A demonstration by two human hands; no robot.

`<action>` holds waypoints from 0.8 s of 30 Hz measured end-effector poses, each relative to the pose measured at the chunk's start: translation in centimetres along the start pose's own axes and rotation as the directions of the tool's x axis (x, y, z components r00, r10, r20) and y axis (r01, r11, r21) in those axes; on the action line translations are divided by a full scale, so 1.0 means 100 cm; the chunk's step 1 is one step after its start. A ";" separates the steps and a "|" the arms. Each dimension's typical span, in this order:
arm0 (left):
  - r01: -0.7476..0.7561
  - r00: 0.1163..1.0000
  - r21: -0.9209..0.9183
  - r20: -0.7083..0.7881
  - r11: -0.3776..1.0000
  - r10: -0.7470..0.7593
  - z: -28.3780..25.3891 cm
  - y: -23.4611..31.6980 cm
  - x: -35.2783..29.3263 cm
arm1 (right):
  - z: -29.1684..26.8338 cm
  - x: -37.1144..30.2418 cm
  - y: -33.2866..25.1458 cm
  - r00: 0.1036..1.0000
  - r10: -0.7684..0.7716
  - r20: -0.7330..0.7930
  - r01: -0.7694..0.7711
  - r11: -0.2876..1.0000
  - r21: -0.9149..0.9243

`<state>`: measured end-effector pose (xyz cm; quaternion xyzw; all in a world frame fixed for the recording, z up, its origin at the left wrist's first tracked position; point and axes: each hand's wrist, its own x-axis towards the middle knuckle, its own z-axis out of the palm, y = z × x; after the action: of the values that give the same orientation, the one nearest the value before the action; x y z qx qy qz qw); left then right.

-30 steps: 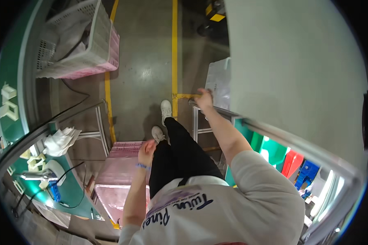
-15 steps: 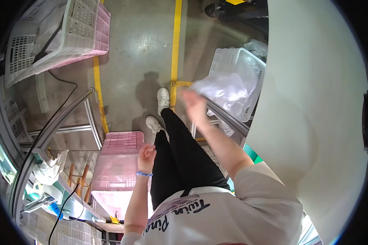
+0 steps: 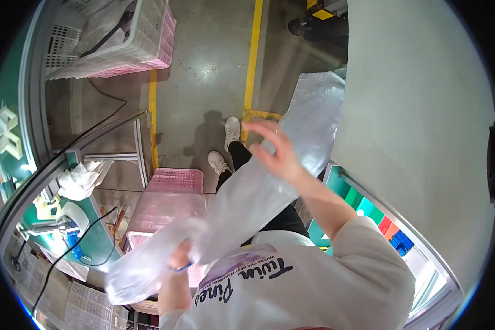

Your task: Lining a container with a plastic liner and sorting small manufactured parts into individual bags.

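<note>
A long, translucent plastic sheet or bag (image 3: pixel 247 201) stretches across my body, from the crate on the right down to the lower left. My left hand (image 3: pixel 180 256) is closed on its gathered part near my waist, blurred and partly covered by the film. A loose end hangs past that hand. Over the film's upper part, my right hand (image 3: pixel 279 153) has its fingers spread. Whether its fingertips touch the plastic I cannot tell. The film hides most of the white crate beneath its far end.
Pink crates (image 3: pixel 176 177) stand left of my legs. A white crate (image 3: pixel 135 52) is at the far left, near a metal frame (image 3: pixel 140 146). On the left green bench (image 3: pixel 96 242) lies a silver-and-blue tool (image 3: pixel 69 234). A large pale tabletop (image 3: pixel 407 137) fills the right.
The plastic has been drawn out of the right-hand crate, across to the lower left. My left hand has moved down and now grips it; my right hand has shifted slightly right with fingers spread.
</note>
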<state>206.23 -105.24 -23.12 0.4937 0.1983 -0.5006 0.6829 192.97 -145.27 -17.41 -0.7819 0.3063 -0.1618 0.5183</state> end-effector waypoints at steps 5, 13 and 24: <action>-0.194 0.919 -0.224 0.300 0.955 0.257 0.083 0.137 -0.098 | 0.004 -0.045 0.028 0.848 0.189 0.496 -0.243 0.969 0.046; -0.445 0.869 -0.065 -0.273 0.893 0.413 -0.005 0.149 -0.190 | 0.049 -0.010 -0.050 0.959 0.023 0.283 -0.054 0.993 0.101; -0.712 0.556 0.154 -0.473 0.685 0.684 -0.115 0.095 -0.294 | 0.096 0.119 -0.207 0.858 -0.474 0.198 0.513 0.779 -0.361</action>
<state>204.85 -80.81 -1.09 0.6228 0.1678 -0.0392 0.7631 213.93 -140.41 -3.24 -0.9306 0.0920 -0.1880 0.3004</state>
